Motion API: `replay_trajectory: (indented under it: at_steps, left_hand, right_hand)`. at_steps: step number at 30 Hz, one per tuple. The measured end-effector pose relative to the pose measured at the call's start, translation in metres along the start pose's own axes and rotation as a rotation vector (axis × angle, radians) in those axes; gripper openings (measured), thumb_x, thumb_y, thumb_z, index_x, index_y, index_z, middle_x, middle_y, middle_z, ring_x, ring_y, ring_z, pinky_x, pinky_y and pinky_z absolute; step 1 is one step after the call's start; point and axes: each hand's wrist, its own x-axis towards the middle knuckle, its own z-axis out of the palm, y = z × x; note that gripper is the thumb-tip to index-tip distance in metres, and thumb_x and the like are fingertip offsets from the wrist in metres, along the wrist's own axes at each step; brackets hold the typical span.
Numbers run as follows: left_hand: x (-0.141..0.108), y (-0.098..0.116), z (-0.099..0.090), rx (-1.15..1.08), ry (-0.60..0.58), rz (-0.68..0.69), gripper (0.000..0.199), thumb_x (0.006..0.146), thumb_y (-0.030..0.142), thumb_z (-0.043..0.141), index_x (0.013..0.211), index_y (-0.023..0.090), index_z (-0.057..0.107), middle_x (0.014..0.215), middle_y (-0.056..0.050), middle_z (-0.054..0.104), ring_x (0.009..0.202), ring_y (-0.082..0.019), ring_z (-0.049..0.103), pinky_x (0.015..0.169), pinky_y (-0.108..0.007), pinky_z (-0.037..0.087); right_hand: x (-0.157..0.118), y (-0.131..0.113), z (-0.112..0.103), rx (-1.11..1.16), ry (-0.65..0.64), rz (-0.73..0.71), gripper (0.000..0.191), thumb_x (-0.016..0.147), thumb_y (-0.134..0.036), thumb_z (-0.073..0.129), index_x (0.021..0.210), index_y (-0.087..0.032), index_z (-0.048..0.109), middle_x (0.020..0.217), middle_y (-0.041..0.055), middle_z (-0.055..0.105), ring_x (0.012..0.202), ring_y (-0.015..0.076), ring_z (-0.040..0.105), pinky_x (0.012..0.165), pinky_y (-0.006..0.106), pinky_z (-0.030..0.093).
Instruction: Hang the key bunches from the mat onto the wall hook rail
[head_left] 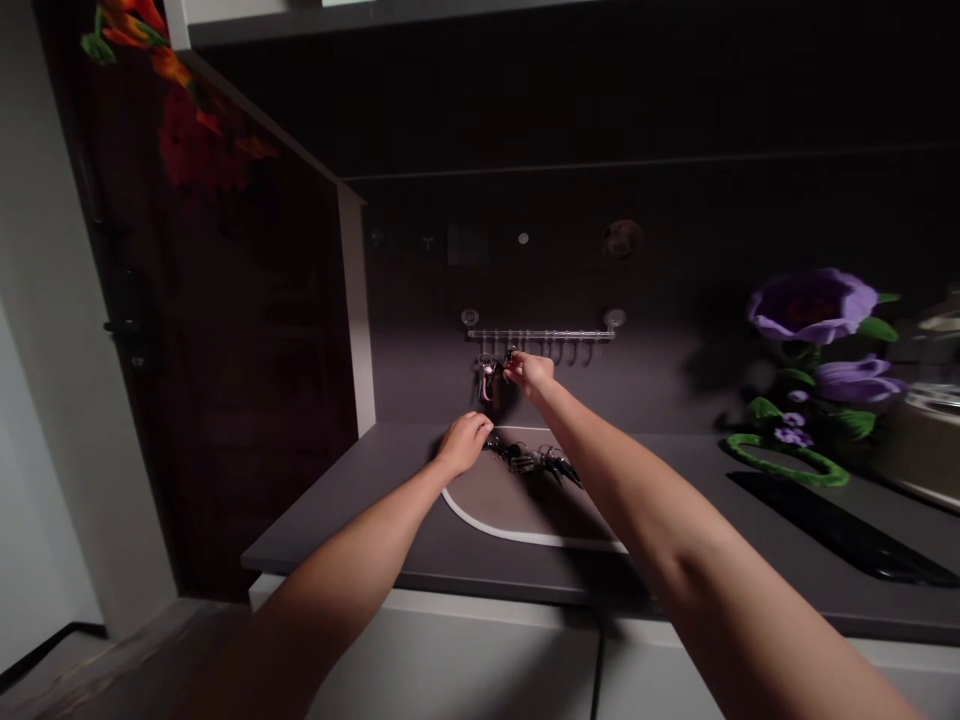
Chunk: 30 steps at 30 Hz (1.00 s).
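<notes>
A clear hook rail [540, 335] is fixed to the dark back wall. My right hand [531, 372] is raised to its hooks, fingers pinched on a small set of keys [511, 356] just under the rail. To the left of that hand, a pink-tagged bunch of keys [487, 380] hangs from a hook. Lower down, my left hand [466, 440] hovers over the left end of a row of dark and silver keys [536, 460]. Its fingers are curled together, and whatever they grip is hidden. The row lies on a brown mat with a white rim [510, 535].
Purple artificial flowers [814, 310], a green ring [787, 475] and a long black object [832, 520] stand or lie on the countertop [337, 510] to the right. An overhead cabinet [525, 90] spans above. A dark door [247, 400] is at left.
</notes>
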Motion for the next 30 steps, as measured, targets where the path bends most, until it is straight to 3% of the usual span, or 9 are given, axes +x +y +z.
replay_trajectory:
  at_steps: [12,23,30]
  left_hand:
    - [0.001,-0.002,0.001,0.013,0.006,-0.01,0.025,0.085,0.024,0.038,0.078,0.017,0.061,0.081,-0.004,0.06,0.078,-0.015,0.052,0.071,-0.026,0.039]
    - [0.001,-0.001,-0.002,0.053,0.003,-0.042,0.024,0.084,0.021,0.038,0.077,0.017,0.061,0.081,-0.005,0.06,0.078,-0.015,0.052,0.072,-0.026,0.039]
    - [0.001,-0.001,-0.002,0.053,0.0,-0.056,0.023,0.084,0.022,0.039,0.077,0.017,0.061,0.081,-0.005,0.06,0.079,-0.015,0.052,0.072,-0.026,0.039]
  right_hand:
    - [0.007,0.007,0.003,-0.056,0.009,0.03,0.015,0.074,-0.004,0.051,0.06,-0.012,0.051,0.048,-0.0007,0.053,0.045,0.0075,0.054,0.044,0.018,0.047]
    - [0.02,0.022,-0.006,-0.232,0.023,-0.071,0.008,0.064,-0.017,0.065,0.065,-0.012,0.058,0.044,-0.004,0.051,0.043,0.0056,0.05,0.045,0.015,0.046]
    - [0.016,0.022,-0.013,-0.258,0.01,-0.069,0.008,0.065,-0.014,0.064,0.064,-0.012,0.056,0.044,-0.0044,0.05,0.042,0.0044,0.046,0.045,0.015,0.042]
